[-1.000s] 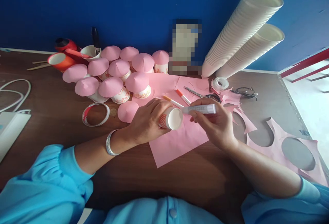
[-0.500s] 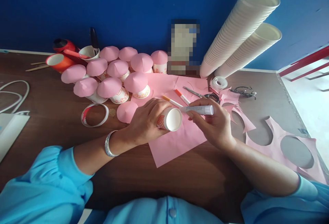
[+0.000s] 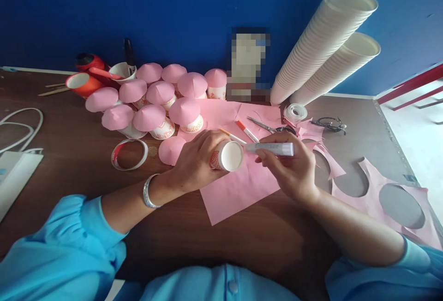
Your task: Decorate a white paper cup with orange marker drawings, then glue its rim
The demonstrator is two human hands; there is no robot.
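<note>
My left hand (image 3: 197,156) wraps round a small paper cup (image 3: 231,156) with a red pattern on its side; its plain white end faces me. A white glue stick (image 3: 276,149) lies between the thumb and fingers of my right hand (image 3: 296,165). Its tip is close by the cup's right rim; I cannot tell whether they touch. Below both hands spreads a pink paper sheet (image 3: 238,199). Beside my left hand lies a pink paper cone (image 3: 170,150), partly covered by the fingers. Orange-capped markers (image 3: 245,129) and scissors (image 3: 265,125) lie just beyond my right hand.
Several printed cups topped with pink cones (image 3: 187,109) stand at the back left. Tall stacks of white cups (image 3: 321,43) lean by the blue wall. A tape roll (image 3: 128,154), clear tape (image 3: 295,112), glasses (image 3: 328,124) and cut pink scraps (image 3: 374,181) lie around.
The glue stick has shifted slightly right and tilted a little with my right hand. The cup in my left hand has moved slightly up. Both stay held.
</note>
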